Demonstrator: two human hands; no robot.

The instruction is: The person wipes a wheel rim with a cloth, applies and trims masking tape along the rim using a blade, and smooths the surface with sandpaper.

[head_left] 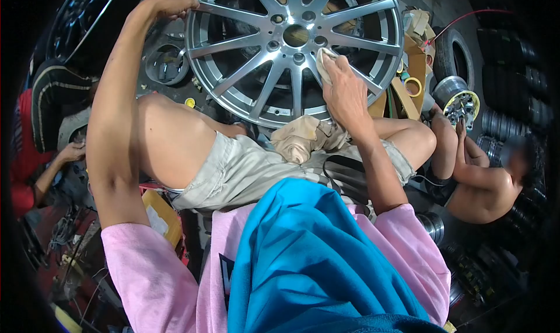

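Note:
A silver multi-spoke alloy wheel rim stands tilted in front of my knees, its face toward me. My left hand is closed around the rim's outer edge at the upper left. My right hand presses a pale cloth against the spokes just right of the centre hole, fingers closed on it. A larger beige crumpled cloth lies on my lap below the rim's lower edge.
Left of the rim sits a metal bucket. Cardboard and a yellow tape roll are at right. Beyond are a tyre and a person crouching by another wheel. Someone in red is at far left.

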